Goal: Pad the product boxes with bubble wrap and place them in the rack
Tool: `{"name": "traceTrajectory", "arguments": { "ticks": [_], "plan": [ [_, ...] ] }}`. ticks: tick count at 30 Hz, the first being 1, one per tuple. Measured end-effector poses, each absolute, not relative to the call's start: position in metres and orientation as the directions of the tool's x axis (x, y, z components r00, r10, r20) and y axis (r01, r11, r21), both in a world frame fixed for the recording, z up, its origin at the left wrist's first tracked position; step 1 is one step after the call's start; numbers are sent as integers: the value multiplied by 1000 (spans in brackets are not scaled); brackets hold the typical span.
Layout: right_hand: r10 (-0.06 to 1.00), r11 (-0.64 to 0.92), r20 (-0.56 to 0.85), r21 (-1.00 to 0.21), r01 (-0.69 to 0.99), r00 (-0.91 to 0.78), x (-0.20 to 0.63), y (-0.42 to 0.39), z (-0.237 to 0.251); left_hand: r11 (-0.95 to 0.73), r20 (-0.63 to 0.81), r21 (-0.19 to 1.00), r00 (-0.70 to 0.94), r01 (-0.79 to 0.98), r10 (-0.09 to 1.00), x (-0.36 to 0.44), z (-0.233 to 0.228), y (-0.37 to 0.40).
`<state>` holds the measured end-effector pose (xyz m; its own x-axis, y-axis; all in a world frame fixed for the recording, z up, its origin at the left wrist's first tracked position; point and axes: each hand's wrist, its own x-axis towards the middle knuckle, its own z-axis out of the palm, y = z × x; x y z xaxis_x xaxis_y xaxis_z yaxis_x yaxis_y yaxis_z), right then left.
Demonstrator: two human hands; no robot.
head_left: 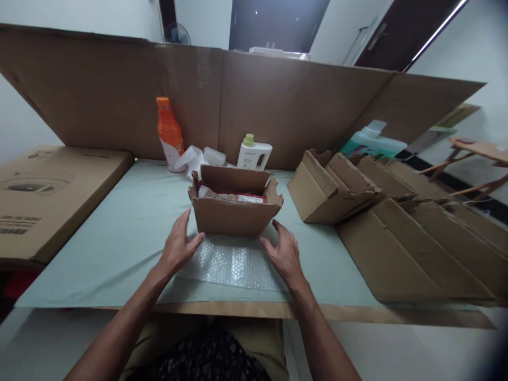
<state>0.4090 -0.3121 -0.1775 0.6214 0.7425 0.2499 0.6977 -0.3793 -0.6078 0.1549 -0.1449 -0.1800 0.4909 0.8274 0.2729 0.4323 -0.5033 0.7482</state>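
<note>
Flanking the open carton (234, 214) (on bubble wrap (232, 264)): left grip (178, 246), right grip (283, 254).

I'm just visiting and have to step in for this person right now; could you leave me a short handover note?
Left hand: open, fingertips at the near left corner of the small open brown cardboard box.
Right hand: open, by its near right corner.
The box sits on the clear bubble wrap sheet and already holds red and white packed items.
Flaps remain open; wrap lies flat.
Folded flat cardboard boxes lie to the right.
</note>
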Motion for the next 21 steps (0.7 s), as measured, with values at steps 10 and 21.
{"name": "traceTrajectory", "arguments": {
  "ticks": [10,21],
  "plan": [
    [829,-336,104,-692,639,549,431,-277,-188,-434,164,790,534,433,830,194,-184,-118],
    [844,-387,133,-520,761,520,422,-390,-205,-556,89,320,560,767,824,94,-209,-159]
  ]
}}
